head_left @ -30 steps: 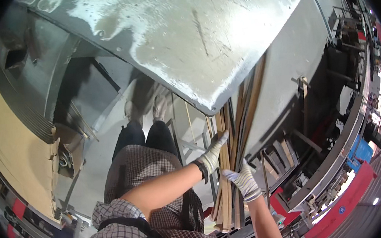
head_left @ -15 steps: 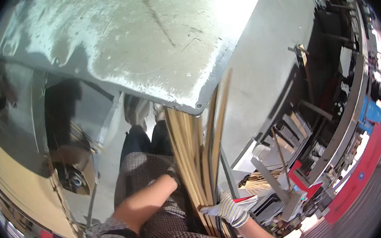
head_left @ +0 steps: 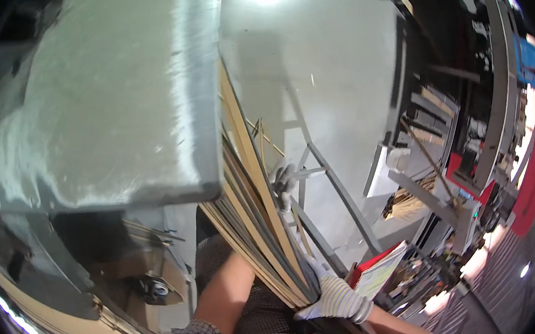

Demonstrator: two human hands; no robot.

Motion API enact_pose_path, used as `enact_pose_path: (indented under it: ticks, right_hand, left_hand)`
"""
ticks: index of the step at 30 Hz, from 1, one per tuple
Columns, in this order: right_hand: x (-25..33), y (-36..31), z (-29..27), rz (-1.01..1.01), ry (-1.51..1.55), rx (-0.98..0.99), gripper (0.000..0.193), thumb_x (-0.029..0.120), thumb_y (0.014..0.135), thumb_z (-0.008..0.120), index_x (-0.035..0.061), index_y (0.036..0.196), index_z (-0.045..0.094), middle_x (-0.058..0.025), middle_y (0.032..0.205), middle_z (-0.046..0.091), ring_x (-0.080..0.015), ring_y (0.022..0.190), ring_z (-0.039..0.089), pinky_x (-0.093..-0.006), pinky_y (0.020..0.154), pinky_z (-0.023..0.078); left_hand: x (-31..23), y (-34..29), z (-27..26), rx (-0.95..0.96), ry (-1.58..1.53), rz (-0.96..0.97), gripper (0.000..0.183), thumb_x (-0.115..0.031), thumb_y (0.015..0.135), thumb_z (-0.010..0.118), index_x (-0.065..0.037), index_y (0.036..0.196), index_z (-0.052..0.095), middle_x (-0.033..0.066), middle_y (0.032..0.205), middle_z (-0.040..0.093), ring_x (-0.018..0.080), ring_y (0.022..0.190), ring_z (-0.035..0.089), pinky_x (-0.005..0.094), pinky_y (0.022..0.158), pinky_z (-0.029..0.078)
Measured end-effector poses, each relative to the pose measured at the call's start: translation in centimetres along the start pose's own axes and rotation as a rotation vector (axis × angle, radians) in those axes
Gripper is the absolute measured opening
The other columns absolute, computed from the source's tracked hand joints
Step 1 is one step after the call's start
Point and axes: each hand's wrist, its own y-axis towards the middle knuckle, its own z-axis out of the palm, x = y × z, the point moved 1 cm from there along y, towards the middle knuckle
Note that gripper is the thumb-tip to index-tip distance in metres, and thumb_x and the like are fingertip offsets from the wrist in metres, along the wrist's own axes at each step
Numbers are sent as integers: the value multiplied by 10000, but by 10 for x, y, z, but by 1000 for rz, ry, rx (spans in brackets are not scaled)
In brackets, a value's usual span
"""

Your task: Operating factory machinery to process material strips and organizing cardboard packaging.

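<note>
Grey table (head_left: 114, 117) partly hides strips (head_left: 261, 232) near metal frame (head_left: 344, 196)

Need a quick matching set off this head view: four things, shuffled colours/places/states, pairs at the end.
Column 1
1. Gloved right hand
2. Long thin strips
3. Metal tabletop
4. Open cardboard box

Column 2
A. Fills much of the upper left of the view
B. Brown, in the lower left of the view
C. White with stripes, gripping the near end of a bundle
D. Tan and dark, gathered lengthwise in a bundle

Pairs: 1-C, 2-D, 3-A, 4-B
</note>
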Motion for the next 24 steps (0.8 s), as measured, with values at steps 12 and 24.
enact_pose_path:
  ticks: [12, 24]
  right_hand:
    - [82, 146, -64, -559, 15, 258, 1068, 243, 607, 801, 37, 1472, 209, -248, 1073, 631, -353, 1010, 628, -370, 882, 500]
    - [190, 318, 26, -595, 88, -513, 459, 380, 808, 629, 41, 1117, 598, -203, 1135, 594, -391, 1070, 556, -456, 914, 441]
  left_hand:
    - [-186, -78, 102, -140, 838, 751, 512, -433, 971, 460, -53, 1309, 515, 123, 1270, 576, 286, 1118, 573, 408, 924, 495]
    - [-273, -47, 20, -470, 1061, 844, 584, -456, 942, 475, -57, 1367, 458, 140, 1279, 561, 290, 1118, 564, 424, 965, 465]
